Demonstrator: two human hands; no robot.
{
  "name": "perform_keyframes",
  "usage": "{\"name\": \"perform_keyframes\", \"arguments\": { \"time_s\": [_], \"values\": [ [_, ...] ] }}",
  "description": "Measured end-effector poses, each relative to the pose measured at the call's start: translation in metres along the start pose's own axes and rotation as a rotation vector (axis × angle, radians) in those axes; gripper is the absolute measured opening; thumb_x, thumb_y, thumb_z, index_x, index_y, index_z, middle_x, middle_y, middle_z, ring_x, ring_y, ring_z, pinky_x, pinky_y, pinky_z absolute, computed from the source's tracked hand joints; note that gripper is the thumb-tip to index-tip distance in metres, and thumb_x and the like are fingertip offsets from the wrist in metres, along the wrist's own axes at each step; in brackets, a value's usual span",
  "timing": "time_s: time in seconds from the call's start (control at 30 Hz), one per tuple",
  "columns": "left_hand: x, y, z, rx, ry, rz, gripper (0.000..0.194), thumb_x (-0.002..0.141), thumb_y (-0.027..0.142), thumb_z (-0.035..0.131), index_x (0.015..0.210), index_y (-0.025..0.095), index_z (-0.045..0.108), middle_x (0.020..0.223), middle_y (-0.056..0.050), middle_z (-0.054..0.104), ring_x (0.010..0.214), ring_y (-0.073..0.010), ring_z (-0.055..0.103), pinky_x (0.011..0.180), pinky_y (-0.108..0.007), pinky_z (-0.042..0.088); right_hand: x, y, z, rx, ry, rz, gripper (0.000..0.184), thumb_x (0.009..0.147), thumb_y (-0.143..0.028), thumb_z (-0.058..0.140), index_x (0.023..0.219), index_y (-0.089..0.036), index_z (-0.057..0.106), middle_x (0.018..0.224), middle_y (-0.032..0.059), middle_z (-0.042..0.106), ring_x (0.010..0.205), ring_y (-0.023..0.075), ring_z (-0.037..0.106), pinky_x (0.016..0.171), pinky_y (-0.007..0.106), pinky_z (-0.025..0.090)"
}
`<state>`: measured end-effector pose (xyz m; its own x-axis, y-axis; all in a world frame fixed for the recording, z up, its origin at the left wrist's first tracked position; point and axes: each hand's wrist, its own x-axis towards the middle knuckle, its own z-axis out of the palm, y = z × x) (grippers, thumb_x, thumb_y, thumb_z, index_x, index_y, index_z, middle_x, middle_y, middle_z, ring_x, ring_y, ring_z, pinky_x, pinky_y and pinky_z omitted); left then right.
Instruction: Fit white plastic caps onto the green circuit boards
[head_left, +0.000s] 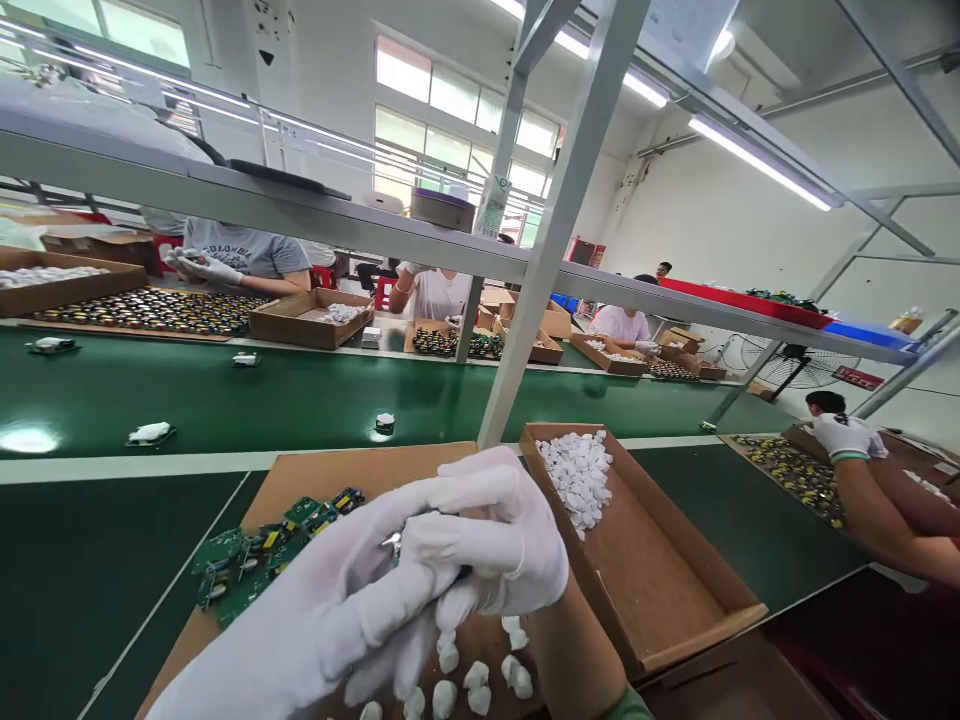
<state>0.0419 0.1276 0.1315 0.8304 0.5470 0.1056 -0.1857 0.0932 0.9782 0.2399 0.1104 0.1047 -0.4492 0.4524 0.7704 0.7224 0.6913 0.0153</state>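
My left hand (367, 610) and my right hand (517, 540), both in white gloves, are closed together over the cardboard. Between them is a small circuit board (393, 543), almost wholly covered by the fingers; only a metallic glint and a dark edge show. The right fingers bend over it from above, while the left hand supports it from the left and below. Beneath my hands lie several white putty-like lumps (444, 698) on the cardboard sheet (180, 655). Left of my hands is a pile of green circuit boards (251, 560) with yellow and metal parts.
On the right, a cardboard tray (667, 570) holds small white pieces (576, 480). The green conveyor belt (300, 400) carries spaced boards topped with white lumps (152, 433). A metal post (529, 300) rises ahead. A co-worker's gloved hand (847, 438) is at far right; others sit across the belt.
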Motion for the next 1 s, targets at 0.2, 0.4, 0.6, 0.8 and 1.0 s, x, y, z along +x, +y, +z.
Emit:
{"name": "perform_keyframes", "arguments": {
  "time_s": [0.2,0.4,0.6,0.8,1.0],
  "values": [
    [0.007,0.004,0.006,-0.176,-0.112,0.102,0.039,0.093,0.055,0.063,0.090,0.017,0.062,0.069,0.000,0.056,0.048,-0.0071,0.045,0.044,-0.020,0.031,0.010,-0.002,-0.004,0.262,0.263,-0.135,0.053,0.104,-0.048,0.050,0.152,-0.031,0.036,0.103,0.0060,0.070,0.089,0.0207,0.074,0.083,0.037,0.064],
    [0.006,-0.002,0.007,-0.167,-0.011,0.088,0.042,0.098,0.052,0.054,0.118,0.017,0.065,0.079,-0.004,0.061,0.044,-0.0049,0.043,0.038,-0.018,0.031,0.009,-0.002,-0.001,0.312,0.260,-0.099,0.045,0.102,-0.040,0.056,0.145,-0.036,0.047,0.105,0.0076,0.069,0.089,0.0255,0.075,0.081,0.046,0.064],
    [0.011,0.004,0.007,-0.007,-0.009,0.107,0.025,0.092,0.040,0.064,0.093,0.017,0.073,0.083,-0.005,0.064,0.049,-0.0077,0.047,0.041,-0.021,0.034,0.014,-0.005,-0.012,0.225,0.200,-0.102,0.063,0.095,-0.037,0.069,0.152,-0.030,0.044,0.095,0.0054,0.070,0.086,0.0237,0.070,0.079,0.038,0.062],
    [0.007,0.016,0.010,0.286,0.072,0.203,0.008,0.090,0.018,0.055,0.087,0.020,0.062,0.085,0.001,0.059,0.076,-0.0138,0.054,0.071,-0.024,0.045,0.012,-0.009,-0.018,0.121,0.142,-0.156,0.055,0.098,-0.032,0.066,0.149,-0.023,0.047,0.102,0.0076,0.065,0.100,0.0240,0.065,0.086,0.037,0.061],
    [0.009,0.017,0.011,0.267,-0.053,0.237,0.022,0.077,0.005,0.051,0.090,0.022,0.060,0.095,0.001,0.058,0.090,-0.0173,0.055,0.070,-0.025,0.042,0.008,-0.012,-0.020,0.125,0.110,-0.171,0.054,0.097,-0.029,0.066,0.147,-0.018,0.049,0.105,0.0086,0.061,0.105,0.0236,0.063,0.099,0.040,0.059]
  ]
}}
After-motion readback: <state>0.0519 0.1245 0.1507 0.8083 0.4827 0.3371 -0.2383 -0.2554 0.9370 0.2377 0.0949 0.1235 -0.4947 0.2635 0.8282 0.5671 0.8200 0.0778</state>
